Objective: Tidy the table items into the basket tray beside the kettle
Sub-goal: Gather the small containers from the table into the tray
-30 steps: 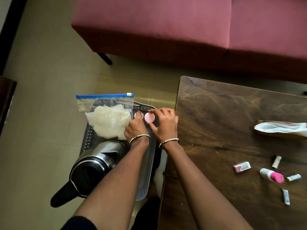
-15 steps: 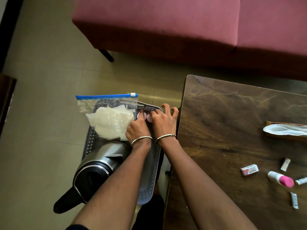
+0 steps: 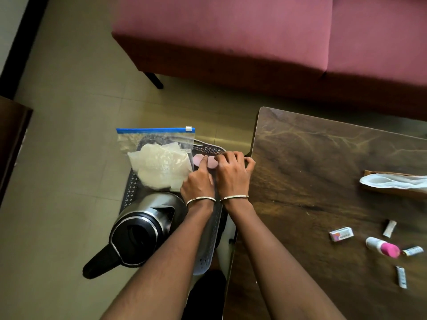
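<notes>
Hands are both down in the far end of the grey basket tray (image 3: 209,245), side by side and nearly touching. The left hand (image 3: 198,181) has its fingers curled down with a fingertip pressed on a pink round disc (image 3: 198,158), and the right hand (image 3: 233,176) is curled too, fingertips on a second pink disc (image 3: 212,161) right next to the first, with its little finger and ring finger hooked toward the table edge. Can't tell if either hand is actually pinching a disc or just pressing on it. Both wrists have thin metal bangles. Just left of the left hand there's a zip bag (image 3: 159,158) with a blue seal and something white and crumpled inside, lying across the tray. Right below the left wrist, nearer the person, sits the steel kettle (image 3: 143,229) with its black handle pointing away from the arms. To the right of the right hand is the dark wooden table (image 3: 312,181), and well off to the right on it are the leftover bits: a small white box (image 3: 341,234), a white bottle with a pink cap (image 3: 382,247), three little sachet or tube things around it (too small to say what), and further up a brown box with white tissue (image 3: 395,183) on it. Beyond the hands there's a maroon sofa (image 3: 254,31) on the tiled floor.
</notes>
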